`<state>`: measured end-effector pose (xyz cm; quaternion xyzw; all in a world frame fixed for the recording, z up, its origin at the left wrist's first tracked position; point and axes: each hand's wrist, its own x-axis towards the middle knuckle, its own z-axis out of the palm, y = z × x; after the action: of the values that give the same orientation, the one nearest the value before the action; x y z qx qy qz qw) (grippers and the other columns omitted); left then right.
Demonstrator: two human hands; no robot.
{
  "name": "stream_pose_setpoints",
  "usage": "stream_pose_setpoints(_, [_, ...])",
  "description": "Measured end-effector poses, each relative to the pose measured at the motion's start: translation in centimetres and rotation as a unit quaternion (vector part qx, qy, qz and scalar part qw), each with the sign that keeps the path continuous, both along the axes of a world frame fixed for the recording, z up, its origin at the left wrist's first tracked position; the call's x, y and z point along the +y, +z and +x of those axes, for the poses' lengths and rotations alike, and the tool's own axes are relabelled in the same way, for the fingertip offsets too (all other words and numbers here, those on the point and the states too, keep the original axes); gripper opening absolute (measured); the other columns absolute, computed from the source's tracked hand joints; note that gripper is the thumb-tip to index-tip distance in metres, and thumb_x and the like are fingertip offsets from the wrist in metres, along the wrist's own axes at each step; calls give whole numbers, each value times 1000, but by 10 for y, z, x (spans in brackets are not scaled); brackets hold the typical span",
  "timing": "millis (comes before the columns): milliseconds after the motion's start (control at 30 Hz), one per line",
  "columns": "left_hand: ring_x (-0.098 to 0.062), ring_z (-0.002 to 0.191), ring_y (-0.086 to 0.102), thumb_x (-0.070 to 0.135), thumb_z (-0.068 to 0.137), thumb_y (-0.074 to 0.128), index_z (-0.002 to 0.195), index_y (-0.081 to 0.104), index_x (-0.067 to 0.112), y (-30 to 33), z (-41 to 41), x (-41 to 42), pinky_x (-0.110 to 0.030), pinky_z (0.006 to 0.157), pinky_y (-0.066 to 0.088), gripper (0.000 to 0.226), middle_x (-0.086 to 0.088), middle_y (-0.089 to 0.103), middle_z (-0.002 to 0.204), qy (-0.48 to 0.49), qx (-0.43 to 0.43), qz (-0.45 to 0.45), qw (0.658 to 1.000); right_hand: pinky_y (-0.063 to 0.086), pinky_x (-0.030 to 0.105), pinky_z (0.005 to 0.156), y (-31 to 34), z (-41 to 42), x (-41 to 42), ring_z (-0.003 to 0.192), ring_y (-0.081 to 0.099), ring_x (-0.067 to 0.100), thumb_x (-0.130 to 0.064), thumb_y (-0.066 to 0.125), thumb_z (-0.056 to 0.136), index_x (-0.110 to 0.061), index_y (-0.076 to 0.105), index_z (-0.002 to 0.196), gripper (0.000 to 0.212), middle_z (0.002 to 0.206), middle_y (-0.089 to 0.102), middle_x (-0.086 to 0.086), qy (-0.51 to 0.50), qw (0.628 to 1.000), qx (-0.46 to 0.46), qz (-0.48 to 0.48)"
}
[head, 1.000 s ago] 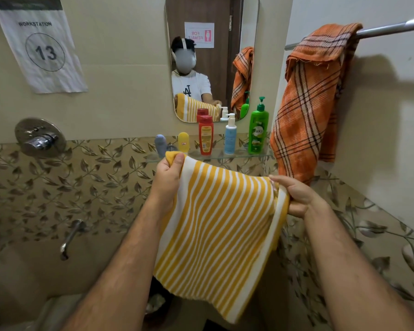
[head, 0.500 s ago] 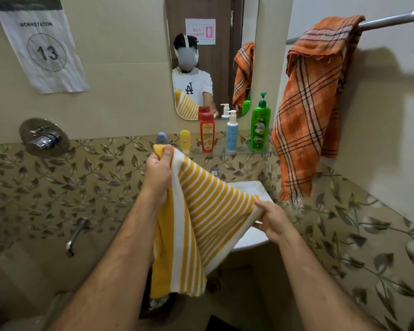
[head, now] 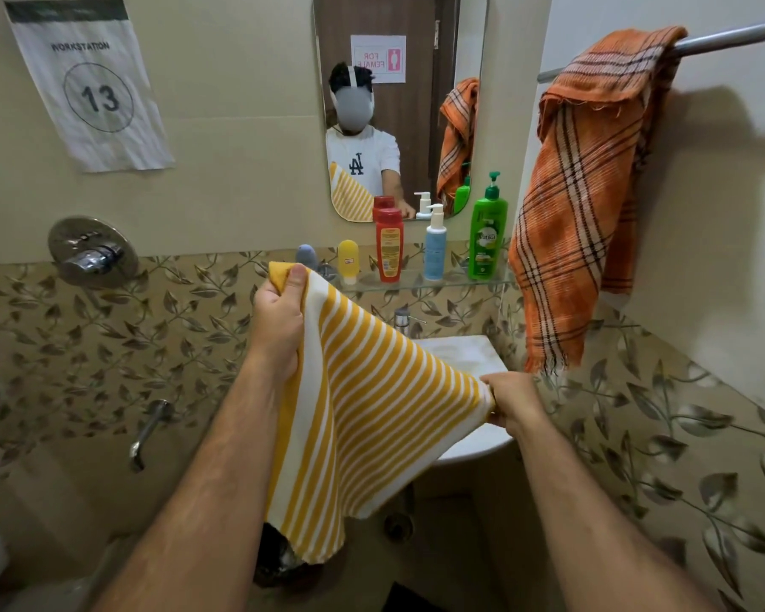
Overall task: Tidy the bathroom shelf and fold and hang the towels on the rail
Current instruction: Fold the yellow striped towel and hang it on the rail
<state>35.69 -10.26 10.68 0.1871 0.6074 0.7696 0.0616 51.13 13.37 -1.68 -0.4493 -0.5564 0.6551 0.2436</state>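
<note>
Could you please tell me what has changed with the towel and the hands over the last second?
The right hand dropped from beside the left hand to down over the sink, pulling the yellow striped towel diagonal. Both hands kept their grip; the orange towel stayed on the rail.

I read "WORKSTATION" mirrored and "13" on the wall paper (head: 90, 86). The door sign (head: 378, 59) in the mirror says "FOR FEMALE", reversed. The green bottle (head: 486, 238) reads "Vatika"; the shirt (head: 362, 156) shows "LA".
</note>
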Motion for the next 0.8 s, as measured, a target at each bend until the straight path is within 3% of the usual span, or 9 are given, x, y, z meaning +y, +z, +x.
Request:
stream_pose_setpoints(67, [-18, 71, 65, 41, 100, 51, 92, 62, 16, 2, 1, 0, -37, 67, 61, 28, -3, 67, 77, 0, -3, 6, 1000, 51, 36, 61, -2, 3, -2, 76, 60, 26, -8, 52, 96, -5, 62, 97, 10, 89, 63, 14, 42, 994, 35, -96])
stream_pose_setpoints(167, [-18, 73, 67, 41, 100, 51, 95, 62, 16, 2, 3, 2, -35, 67, 61, 27, -4, 68, 81, -1, -2, 2, 1000, 53, 44, 72, -6, 6, -6, 84, 65, 30, -26, 58, 99, -6, 55, 118, 28, 95, 69, 16, 127, 974, 68, -173])
stream_pose_setpoints(267, [-15, 67, 65, 40, 100, 52, 93, 61, 16, 2, 0, -1, -34, 64, 59, 26, -2, 66, 76, 5, -9, 14, 1000, 55, 42, 69, -8, 3, -5, 83, 68, 28, -11, 64, 93, -3, 51, 130, 40, 98, 70, 17, 126, 971, 94, -181])
stream_pose_setpoints(333, [-12, 62, 64, 40, 100, 53, 91, 60, 16, 3, -6, -5, -34, 62, 57, 26, 1, 65, 71, 11, -13, 23, 1000, 53, 42, 70, -6, 2, 1, 87, 65, 27, -6, 59, 95, -3, 56, 119, 24, 104, 65, 17, 62, 966, 163, -191])
stream_pose_setpoints(400, [-11, 60, 65, 40, 100, 53, 91, 60, 16, 2, -9, -7, -33, 60, 57, 26, 3, 66, 68, 12, -10, 21, 1000, 54, 40, 70, -4, 2, 9, 87, 63, 25, -8, 55, 98, -8, 60, 102, 6, 104, 63, 17, -11, 952, 253, -174])
stream_pose_setpoints(433, [-11, 60, 66, 40, 100, 53, 92, 61, 16, 2, -8, -8, -33, 60, 58, 27, 3, 67, 67, 10, -9, 21, 1000, 56, 40, 71, -3, 2, 8, 89, 63, 26, -14, 54, 100, -10, 61, 100, 8, 103, 64, 16, -19, 944, 283, -171])
stream_pose_setpoints(533, [-15, 68, 70, 42, 100, 51, 101, 61, 13, 3, -2, -3, -34, 62, 60, 30, 0, 70, 76, 3, -7, 15, 1000, 54, 49, 90, -9, 1, -7, 103, 65, 31, -43, 47, 102, -13, 66, 113, 37, 110, 71, 16, 61, 958, 224, -168])
stream_pose_setpoints(700, [-18, 75, 68, 41, 100, 53, 95, 61, 19, 0, -7, -7, -34, 63, 58, 23, -2, 68, 82, 12, -5, -22, 1000, 45, 53, 106, -9, -5, -5, 127, 55, 32, -22, 53, 102, -9, 44, 146, 47, 144, 53, 15, 8, 978, 198, -59])
stream_pose_setpoints(800, [-16, 73, 67, 40, 99, 55, 95, 63, 19, -5, -20, -26, -30, 60, 56, 23, -3, 68, 82, 18, 3, -62, 998, 56, 44, 85, 26, 1, 4, 103, 64, 24, -13, 47, 104, -15, 54, 135, 32, 122, 61, 8, 14, 980, 195, 25])
